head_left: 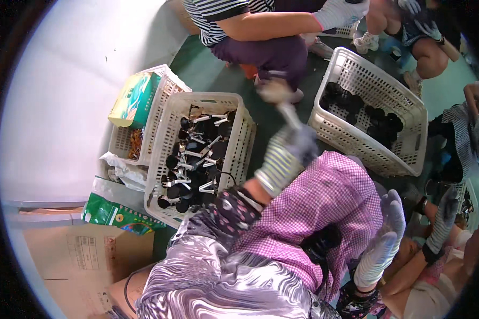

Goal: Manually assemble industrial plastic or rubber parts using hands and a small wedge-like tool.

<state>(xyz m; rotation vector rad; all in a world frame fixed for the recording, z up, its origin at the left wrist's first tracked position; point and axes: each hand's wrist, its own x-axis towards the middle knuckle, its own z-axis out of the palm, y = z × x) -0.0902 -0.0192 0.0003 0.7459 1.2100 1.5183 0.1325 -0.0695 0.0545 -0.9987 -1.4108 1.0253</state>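
Note:
My left hand (292, 151), in a striped grey-palmed glove, reaches out over my checked apron (314, 196) and is smeared by motion. Its fingers close round a pale shaft (288, 114) with a wider brownish end; the blur hides what kind of thing it is. My right hand (382, 242), in a whitish glove, is raised at the right of my lap, fingers stretched out and holding nothing. A black part (323, 244) lies on the apron between my arms. Left of my left hand stands a white crate (157, 154) holding several black round parts with silvery arms (199, 154).
A second white crate (351, 143) with black round parts stands ahead right. Behind the left crate are a basket (159, 114) with a green-yellow box (135, 101), plus a green bag (117, 212) and a cardboard box (85, 260). Co-workers crouch ahead and close on the right.

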